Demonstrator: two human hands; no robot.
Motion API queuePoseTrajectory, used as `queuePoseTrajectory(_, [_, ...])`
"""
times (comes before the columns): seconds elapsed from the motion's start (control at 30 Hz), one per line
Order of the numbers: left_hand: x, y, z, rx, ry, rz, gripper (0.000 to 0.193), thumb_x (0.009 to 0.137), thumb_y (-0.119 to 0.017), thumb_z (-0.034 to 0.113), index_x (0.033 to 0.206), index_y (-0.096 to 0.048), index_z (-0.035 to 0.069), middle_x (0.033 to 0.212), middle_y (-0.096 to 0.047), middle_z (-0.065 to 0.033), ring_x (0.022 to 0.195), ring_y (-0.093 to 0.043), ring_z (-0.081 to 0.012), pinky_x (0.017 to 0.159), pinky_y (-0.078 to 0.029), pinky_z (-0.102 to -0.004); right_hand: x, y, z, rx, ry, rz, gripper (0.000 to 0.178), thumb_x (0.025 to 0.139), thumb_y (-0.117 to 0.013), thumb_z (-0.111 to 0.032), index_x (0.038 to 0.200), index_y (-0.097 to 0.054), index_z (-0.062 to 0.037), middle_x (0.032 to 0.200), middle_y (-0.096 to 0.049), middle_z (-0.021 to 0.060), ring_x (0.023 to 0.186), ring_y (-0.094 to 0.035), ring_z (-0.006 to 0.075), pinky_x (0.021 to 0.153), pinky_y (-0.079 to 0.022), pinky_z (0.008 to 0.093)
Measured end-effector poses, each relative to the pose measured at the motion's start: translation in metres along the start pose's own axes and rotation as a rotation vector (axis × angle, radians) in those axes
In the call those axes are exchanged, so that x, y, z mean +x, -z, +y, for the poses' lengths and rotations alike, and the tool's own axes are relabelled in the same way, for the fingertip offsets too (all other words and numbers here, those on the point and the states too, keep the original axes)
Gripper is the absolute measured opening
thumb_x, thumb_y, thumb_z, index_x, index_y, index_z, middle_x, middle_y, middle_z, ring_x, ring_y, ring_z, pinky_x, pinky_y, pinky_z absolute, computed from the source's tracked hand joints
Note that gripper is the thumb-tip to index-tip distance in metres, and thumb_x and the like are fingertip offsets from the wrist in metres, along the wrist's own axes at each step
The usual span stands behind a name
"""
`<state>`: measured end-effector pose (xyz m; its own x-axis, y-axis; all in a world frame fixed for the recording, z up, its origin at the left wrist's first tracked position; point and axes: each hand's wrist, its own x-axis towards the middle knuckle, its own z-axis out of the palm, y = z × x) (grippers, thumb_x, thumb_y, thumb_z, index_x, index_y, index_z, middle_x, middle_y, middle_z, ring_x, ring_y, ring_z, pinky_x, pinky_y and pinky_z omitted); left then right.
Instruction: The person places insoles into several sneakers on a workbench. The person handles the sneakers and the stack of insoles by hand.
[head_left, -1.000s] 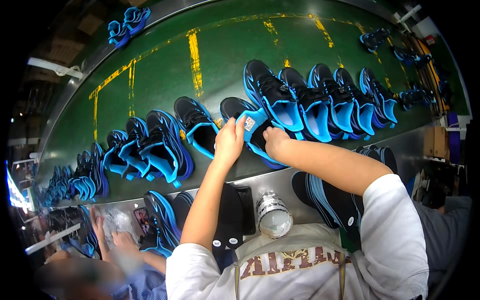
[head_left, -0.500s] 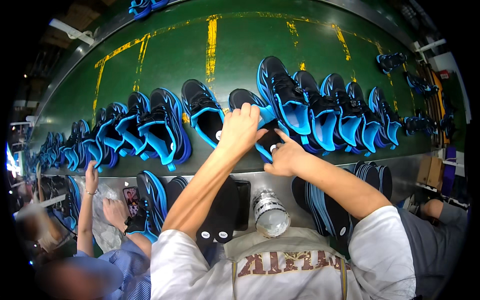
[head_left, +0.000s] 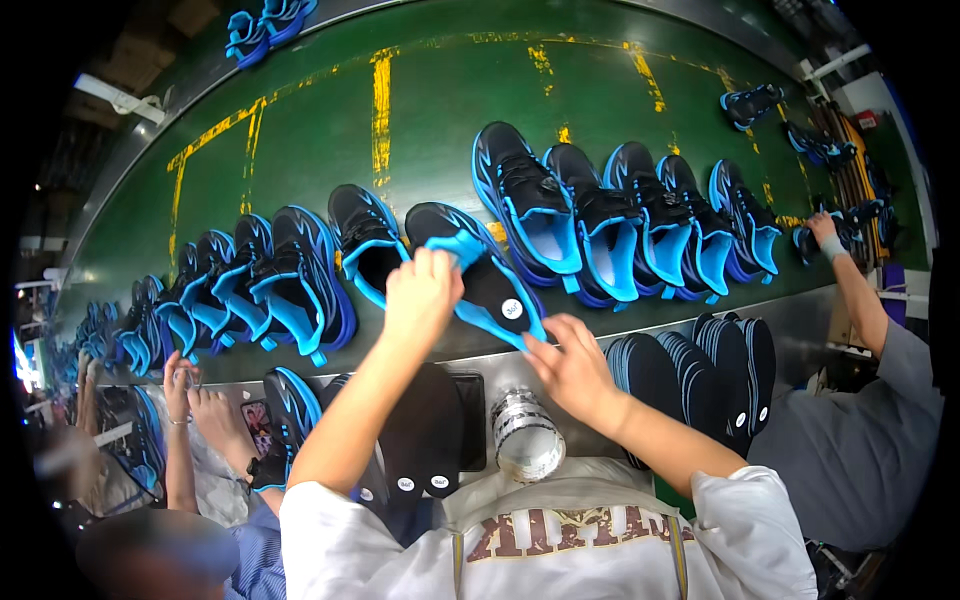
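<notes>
A black sneaker [head_left: 440, 221] with blue trim lies on the green table in front of me, toe pointing away. Its bright blue tongue is pulled toward the left side, and my left hand [head_left: 424, 298] grips it with curled fingers. Inside the shoe a black insole [head_left: 485, 283] shows, with a round white label at its heel end. My right hand [head_left: 580, 372] pinches the blue heel edge of the same shoe between thumb and fingers. Just left of it stands another black and blue sneaker [head_left: 357, 225], partly behind my left hand.
More sneakers line the green table [head_left: 300, 150] left [head_left: 295, 260] and right [head_left: 525, 185]. On the metal ledge are stacked black insoles [head_left: 690, 375], a dark flat device [head_left: 468, 415] and a clear-and-silver cylinder [head_left: 527, 435]. Co-workers' hands appear left [head_left: 215, 425] and far right [head_left: 822, 228].
My right hand has left the shoe's opening and now holds its heel edge. The insole's label has come into fuller view. A co-worker's arm now reaches in at the right.
</notes>
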<state>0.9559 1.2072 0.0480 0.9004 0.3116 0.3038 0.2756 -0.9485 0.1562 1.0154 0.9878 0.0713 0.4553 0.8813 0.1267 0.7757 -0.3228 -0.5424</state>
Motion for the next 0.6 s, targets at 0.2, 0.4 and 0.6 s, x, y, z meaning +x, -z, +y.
queuePoseTrajectory(0.2, [0.021, -0.002, -0.031, 0.124, 0.024, -0.043, 0.042, 0.077, -0.06, 0.016, 0.11, -0.046, -0.004, 0.083, -0.051, -0.015, 0.067, -0.055, -0.0281, 0.057, -0.045, -0.0359, 0.064, 0.018, 0.018, 0.02, 0.126, 0.116, 0.033, 0.069, -0.055, -0.013, 0.101, -0.056, -0.0027, 0.103, -0.055, 0.0121, 0.101, -0.049, 0.0273, 0.091, -0.034, 0.0413])
queuePoseTrajectory(0.4, [0.023, -0.011, -0.012, -0.228, 0.382, 0.06, 0.033, 0.076, -0.061, 0.016, 0.104, -0.05, 0.002, 0.091, -0.053, -0.0171, 0.078, -0.056, -0.0341, 0.067, -0.045, -0.0407, 0.078, 0.013, 0.077, -0.402, 0.109, -0.16, 0.026, 0.068, -0.063, -0.022, 0.088, -0.058, -0.0055, 0.088, -0.061, 0.0086, 0.1, -0.051, 0.023, 0.1, -0.026, 0.039])
queuePoseTrajectory(0.6, [0.024, -0.017, -0.016, -0.277, 0.555, 0.055, 0.021, 0.078, -0.061, 0.021, 0.084, -0.054, 0.002, 0.084, -0.056, -0.0149, 0.076, -0.056, -0.0328, 0.067, -0.045, -0.0385, 0.047, 0.054, 0.12, -0.522, 0.193, -0.256, 0.018, 0.069, -0.062, -0.025, 0.079, -0.059, -0.0101, 0.078, -0.061, 0.0046, 0.094, -0.052, 0.0196, 0.099, -0.027, 0.0381])
